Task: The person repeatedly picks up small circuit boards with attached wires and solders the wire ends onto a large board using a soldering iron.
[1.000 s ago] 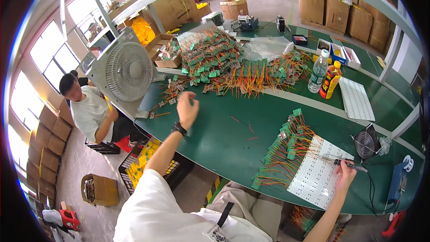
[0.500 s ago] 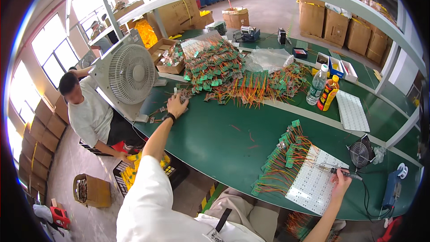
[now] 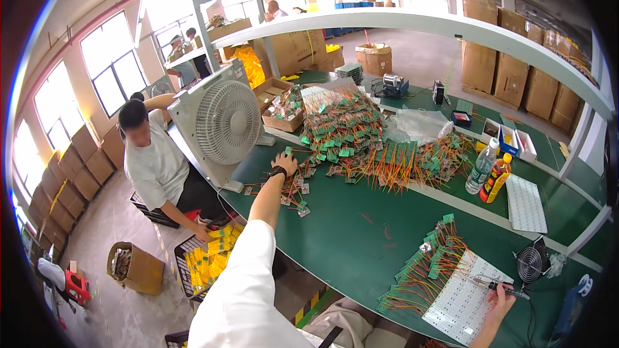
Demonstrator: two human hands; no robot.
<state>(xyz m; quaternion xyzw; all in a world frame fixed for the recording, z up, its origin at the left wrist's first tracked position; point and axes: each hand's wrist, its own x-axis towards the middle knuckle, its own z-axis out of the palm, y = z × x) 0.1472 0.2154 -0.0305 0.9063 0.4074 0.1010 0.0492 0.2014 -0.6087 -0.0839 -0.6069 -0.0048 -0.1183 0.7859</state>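
Here, L hand point(image 3: 284, 163), centre-left of frame, lies fingers spread on the near edge of the wired green boards heap point(image 3: 348, 138), apparently the pick-up step; next move likely calls for closing on one bundle w/o snagging wires. R hand point(image 3: 500, 299), lower right, pinches a soldering pen point(image 3: 495, 284) over 1 white panel point(image 3: 465, 296). Count: 2 bottles point(image 3: 488, 169), 1 box fan point(image 3: 218, 122), 1 small fan point(image 3: 530, 261).

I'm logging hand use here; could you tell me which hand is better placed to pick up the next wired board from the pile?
Left: the left hand already rests at the wired boards.
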